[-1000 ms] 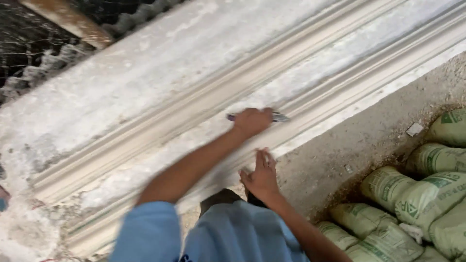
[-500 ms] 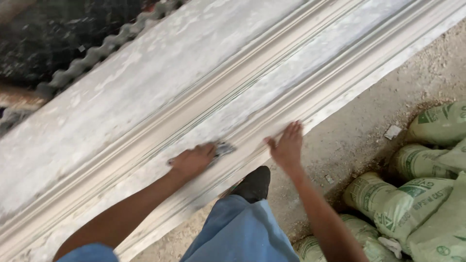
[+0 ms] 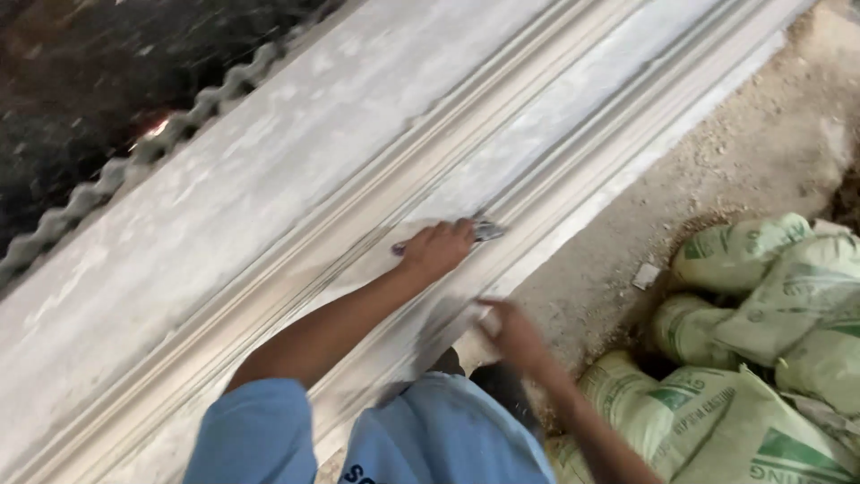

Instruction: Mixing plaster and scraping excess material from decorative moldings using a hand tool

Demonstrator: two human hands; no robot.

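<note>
A long grey moulded slab [image 3: 296, 188] with ridged bands runs across the view, and green-printed sacks [image 3: 761, 358] are piled on the dirt beside its lower edge. On the slab's middle band the left hand [image 3: 436, 249] has its fingers curled around a small metal scraper [image 3: 485, 231]. The right hand [image 3: 506, 327] hangs over the near rim of the slab, too blurred to tell how its fingers stand.

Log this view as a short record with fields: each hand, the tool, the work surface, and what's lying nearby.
Left hand: closed on a small metal scraping tool, pressed against the moulding
Right hand: blurred, at the near edge of the moulding, grip unclear
Work surface: long pale plaster moulding with parallel ridges, running diagonally
Ground: sandy dirt floor
Nearby: stacked green-printed sacks on the right; corrugated sheet edge along the upper left
</note>
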